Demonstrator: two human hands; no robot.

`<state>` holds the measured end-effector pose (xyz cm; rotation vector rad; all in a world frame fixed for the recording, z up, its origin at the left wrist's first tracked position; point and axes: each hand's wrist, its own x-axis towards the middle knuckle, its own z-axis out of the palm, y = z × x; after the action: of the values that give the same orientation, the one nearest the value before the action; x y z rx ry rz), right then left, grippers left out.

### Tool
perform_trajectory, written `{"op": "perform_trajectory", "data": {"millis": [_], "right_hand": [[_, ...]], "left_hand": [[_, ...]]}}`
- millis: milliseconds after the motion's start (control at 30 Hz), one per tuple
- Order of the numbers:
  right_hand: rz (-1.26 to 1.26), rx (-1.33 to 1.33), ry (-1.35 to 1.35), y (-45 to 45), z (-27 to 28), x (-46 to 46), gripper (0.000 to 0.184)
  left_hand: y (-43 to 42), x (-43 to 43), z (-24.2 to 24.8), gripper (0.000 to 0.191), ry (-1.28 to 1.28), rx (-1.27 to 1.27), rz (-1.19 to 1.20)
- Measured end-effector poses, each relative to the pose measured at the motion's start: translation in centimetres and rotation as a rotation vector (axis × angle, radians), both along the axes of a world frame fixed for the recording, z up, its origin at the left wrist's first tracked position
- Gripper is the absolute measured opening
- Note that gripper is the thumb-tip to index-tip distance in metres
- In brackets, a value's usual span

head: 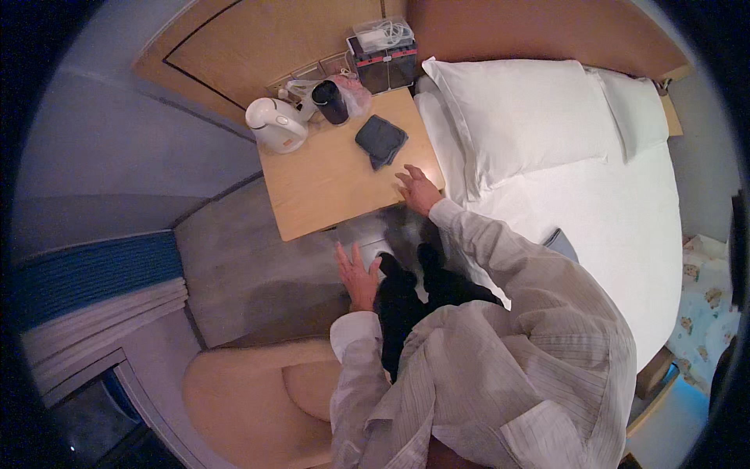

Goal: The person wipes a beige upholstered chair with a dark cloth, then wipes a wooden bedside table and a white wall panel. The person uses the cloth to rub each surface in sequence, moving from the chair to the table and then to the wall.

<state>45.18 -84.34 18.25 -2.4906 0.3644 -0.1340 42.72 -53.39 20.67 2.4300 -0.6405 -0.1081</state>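
A dark grey folded cloth (381, 139) lies on the light wooden table (328, 187), one corner of it sticking out toward me. My right hand (419, 190) is over the table's near right corner, fingers spread and bent, a little apart from the cloth and holding nothing. Lower and to the left, my left hand (358, 278) hovers above the floor in front of the table, its fingers apart and nothing in them. A second flat grey item (561, 244), perhaps cloth, rests on the white bed (627, 228), partly hidden by my right sleeve.
Along the table's back stand a white electric kettle (278, 126), a black cylinder (330, 102) and a crumpled plastic bag (355, 97). Behind them is a dark box (385, 69) topped by a clear tray of white cables (384, 35). Pillows (527, 111) lie right; an upholstered armchair (252, 404) stands left.
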Motion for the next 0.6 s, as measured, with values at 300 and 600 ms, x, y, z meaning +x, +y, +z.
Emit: {"op": "perform_trajectory", "data": {"millis": [300, 600], "right_hand": [[-0.175, -0.141, 0.092, -4.0, 0.7, 12.9, 0.040], [-0.094, -0.494, 0.267, -3.3, -1.0, 18.5, 0.080]], "left_hand": [[-6.3, 14.4, 0.3, 0.068, 0.092, 0.035, -0.156], [-7.8, 22.7, 1.0, 0.066, 0.120, 0.105, -0.323]]}}
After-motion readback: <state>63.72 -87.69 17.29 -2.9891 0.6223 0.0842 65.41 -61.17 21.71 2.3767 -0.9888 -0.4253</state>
